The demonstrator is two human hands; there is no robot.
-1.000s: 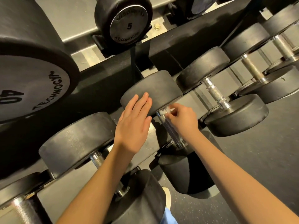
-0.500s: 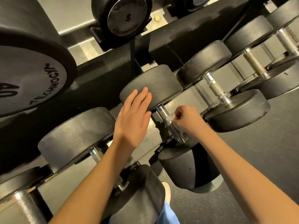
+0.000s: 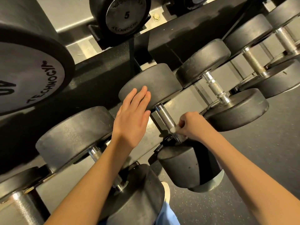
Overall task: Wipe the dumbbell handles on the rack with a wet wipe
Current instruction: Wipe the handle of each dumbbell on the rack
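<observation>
The knurled handle (image 3: 165,116) is bounded by a black head at each end, with neighbouring dumbbells (image 3: 235,109) close alongside. The wet wipe (image 3: 173,130) is pinched against its lower end by the right hand (image 3: 193,125). The left hand (image 3: 131,120) is laid flat, fingers straight, on the upper head (image 3: 154,80).

Right hand (image 3: 193,125) with wet wipe (image 3: 173,130) at the near end of the dumbbell handle (image 3: 164,115); flat left hand (image 3: 132,116) against its far head (image 3: 155,82).

Left grip (image 3: 131,120) flat, right grip (image 3: 193,125) curled.
Both bare forearms reach forward; the left fingers lie straight and close together, the right fingers and thumb pinch a wet wipe (image 3: 173,130).
</observation>
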